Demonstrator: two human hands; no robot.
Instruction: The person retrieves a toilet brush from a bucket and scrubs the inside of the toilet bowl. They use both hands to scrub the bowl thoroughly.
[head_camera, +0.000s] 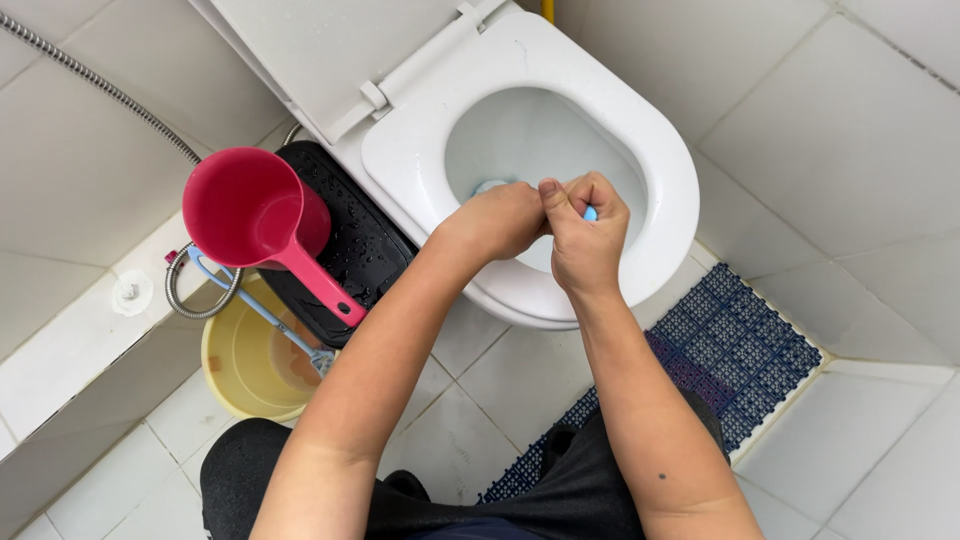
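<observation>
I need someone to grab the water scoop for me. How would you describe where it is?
Start at the white toilet. Just to its left a black bin lid carries the red scoop, above a yellow bucket. It is the only red thing, with a long handle.

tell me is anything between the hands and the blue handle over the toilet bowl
Nothing visible. Both the left hand and right hand are already closed on the blue handle, held over the open toilet bowl.

Glossy white toilet seat; shiny red plastic dipper; ribbed metal hose.
</observation>
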